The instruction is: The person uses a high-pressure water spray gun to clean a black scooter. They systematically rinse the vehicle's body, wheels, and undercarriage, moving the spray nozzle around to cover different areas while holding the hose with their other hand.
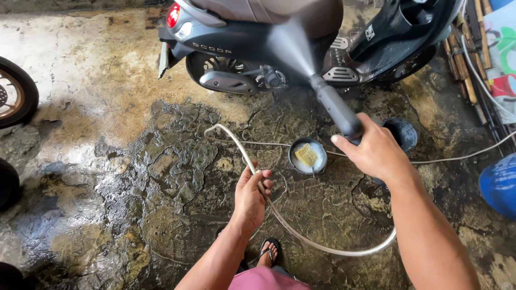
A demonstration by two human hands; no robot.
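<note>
Head view: your right hand is wrapped around the handle of the spray gun, grip pressed tight about it, thumb along the side. The gun's barrel points up and away at the scooter, and a fan of water leaves the nozzle and hits the body just below the seat. The gun looks rigid and moderately heavy, and it is wet, so it may be slippery; the thick rear end, where you have it, seems the sound place to hold.

Your left hand is curled around the hose, fingers closed over it, nearer you than the scooter. The hose is pale, soft and bendy; it loops from near the scooter's rear wheel, through your left hand, and swings round in a wide curve towards your right arm. It should slide easily through a wet palm.

Between the scooter and your hands sits a small bowl with a yellow sponge in soapy water. A thin white cable crosses the floor on the scooter's near side.

The floor is rough, cracked concrete, stained, soaked near the scooter, drier farther left of it. Another wheel shows far left of the scooter, and a blue round thing to its right. Your sandalled foot stands on wet ground.
</note>
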